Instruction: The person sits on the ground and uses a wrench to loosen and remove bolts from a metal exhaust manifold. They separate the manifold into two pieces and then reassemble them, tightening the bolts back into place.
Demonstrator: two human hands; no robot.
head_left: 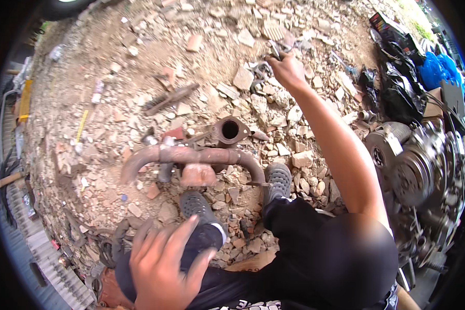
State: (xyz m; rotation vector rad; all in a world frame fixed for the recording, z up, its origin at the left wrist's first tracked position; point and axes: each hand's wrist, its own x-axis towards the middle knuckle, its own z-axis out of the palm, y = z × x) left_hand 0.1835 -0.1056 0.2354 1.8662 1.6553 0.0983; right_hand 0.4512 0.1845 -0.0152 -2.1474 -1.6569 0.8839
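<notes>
My left hand (168,261) hovers low over my lap with its fingers apart and nothing visible in them, slightly blurred. My right arm stretches forward, and my right hand (285,70) is closed on a small metal tool (274,49) with a dark part, too small to name exactly, near a tangle of grey metal pieces (257,77) on the rubble. Between my feet and just beyond lies a rusty branched exhaust pipe (183,154) with a round flanged opening (229,130) pointing upward.
Broken stones and rubble (139,82) surround me. An engine (416,170) stands close on my right, with black bags (395,77) and blue bags (436,70) behind it. A long dark scrap piece (170,99) lies beyond the pipe. A corrugated sheet (46,253) is at the left.
</notes>
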